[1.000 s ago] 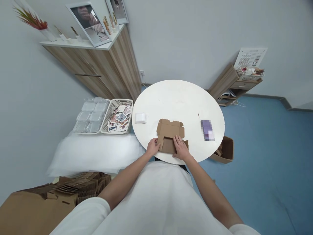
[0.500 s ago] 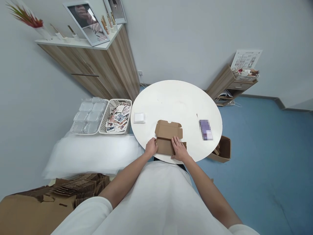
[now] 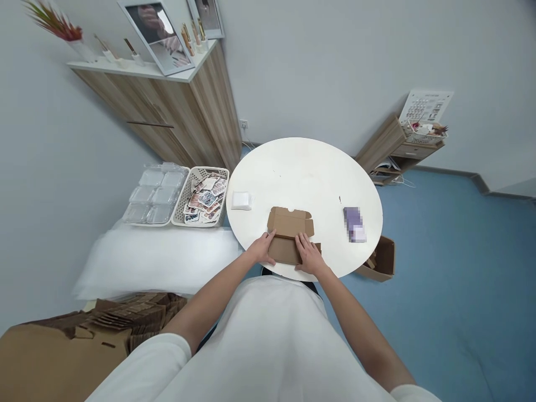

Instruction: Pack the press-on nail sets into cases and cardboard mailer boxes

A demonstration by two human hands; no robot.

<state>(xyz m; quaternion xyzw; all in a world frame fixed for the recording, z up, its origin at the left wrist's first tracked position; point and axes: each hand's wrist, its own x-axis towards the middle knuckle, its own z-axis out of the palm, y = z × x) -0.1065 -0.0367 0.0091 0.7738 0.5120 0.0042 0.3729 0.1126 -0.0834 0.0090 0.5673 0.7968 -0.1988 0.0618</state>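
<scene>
A brown cardboard mailer box (image 3: 290, 222) lies near the front edge of the white round table, its lid folded back and its shallow base facing up. My left hand (image 3: 263, 248) rests at the box's left side, thumb and fingers spread apart along that edge. Over the right part of the base lies my right hand (image 3: 309, 254), fingers stretched out and thumb apart near the front edge. It covers some of the box's right wall, though a side flap shows beyond it.
On the table (image 3: 301, 167) are a stack of clear packets (image 3: 242, 200) and a blurred purple item (image 3: 354, 224). Left of it stand a basket of printed cards (image 3: 205, 201) and clear plastic cases (image 3: 153, 192). Folded cardboard (image 3: 138, 318) is at lower left, an open carton (image 3: 383, 259) at right.
My left hand has shifted slightly up and inward on the box's left side, its fingers and thumb spreading wider. My right hand stays almost in place. The whole view has shifted a little.
</scene>
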